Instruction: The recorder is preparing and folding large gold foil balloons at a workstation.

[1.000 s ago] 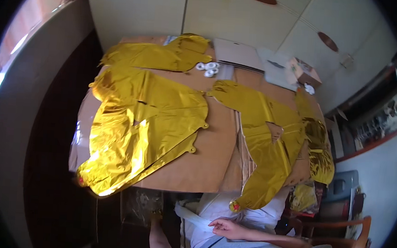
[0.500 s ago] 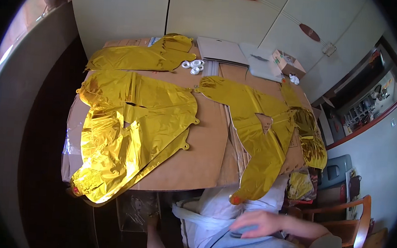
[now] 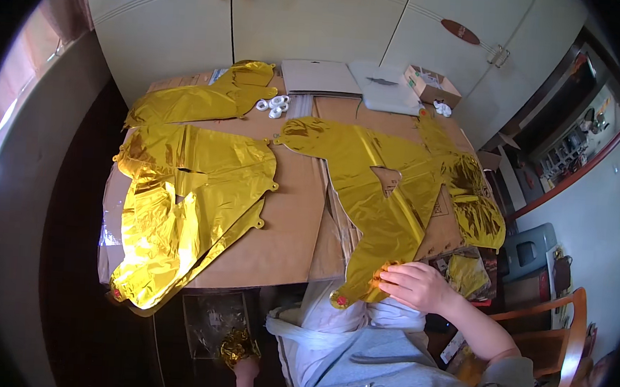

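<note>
Flat gold foil balloons with small tabs lie on the cardboard-covered table point(image 3: 288, 253). My right hand point(image 3: 420, 286) is closed on the near edge of the right-hand foil balloon point(image 3: 387, 224), where the foil bunches under my fingers. This balloon has a hole in its middle, and its lower end, with a red spot, hangs over the table's front edge. Below the table, my left hand point(image 3: 246, 367) is closed around a crumpled piece of gold foil point(image 3: 239, 347). At the left lies a wrinkled foil balloon point(image 3: 218, 169) with a slit, touched by neither hand.
Another foil balloon point(image 3: 187, 102) lies at the back left, beside several white rolls point(image 3: 276, 105). Along the back are a flat grey case point(image 3: 322, 78), a pale panel point(image 3: 382, 91) and an open box point(image 3: 432, 85). A wooden chair point(image 3: 569, 341) stands at the right.
My right hand has moved from my lap up to the right-hand balloon and taken hold of its edge. Crumpled gold foil now shows in my left hand. The view has shifted slightly.
</note>
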A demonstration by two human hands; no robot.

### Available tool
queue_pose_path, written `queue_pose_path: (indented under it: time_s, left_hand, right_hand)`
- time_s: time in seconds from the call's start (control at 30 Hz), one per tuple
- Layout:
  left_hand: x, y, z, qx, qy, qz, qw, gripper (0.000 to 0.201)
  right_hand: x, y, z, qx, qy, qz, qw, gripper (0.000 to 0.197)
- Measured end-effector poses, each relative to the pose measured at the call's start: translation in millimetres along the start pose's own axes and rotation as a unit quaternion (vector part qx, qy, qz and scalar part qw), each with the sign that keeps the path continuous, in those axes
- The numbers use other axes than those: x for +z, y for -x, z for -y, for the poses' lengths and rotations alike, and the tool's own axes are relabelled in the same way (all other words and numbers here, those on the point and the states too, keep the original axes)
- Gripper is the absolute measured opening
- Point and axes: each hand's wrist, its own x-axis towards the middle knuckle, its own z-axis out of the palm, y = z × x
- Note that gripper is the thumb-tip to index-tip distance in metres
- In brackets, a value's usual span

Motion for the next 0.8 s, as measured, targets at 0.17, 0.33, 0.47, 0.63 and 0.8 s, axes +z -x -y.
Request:
queue_pose_path:
  time_s: [0.17,0.33,0.47,0.63,0.8]
  left_hand:
    - [24,-37,28,-0.019,-0.009,-0.067,0.998,0.042]
    - [4,-64,36,-0.176,0.438,0.077,0.878,0.039]
    - [27,-93,33,-0.236,0.624,-0.094,0.739,0.038]
    - [43,-118,24,-0.257,0.696,-0.194,0.642,0.037]
    - [46,-122,30,-0.249,0.717,-0.227,0.61,0.037]
  right_hand:
    - [0,1,-1,0.004,-0.013,0.007,1.0,0.028]
    - [1,2,2,0.023,-0.01,0.022,0.999,0.031]
    - [0,-4,6,0.037,-0.013,0.04,0.998,0.032]
    - [2,-7,10,0.041,-0.023,0.011,0.999,0.022]
    - [6,-14,12,0.053,-0.03,-0.027,0.998,0.012]
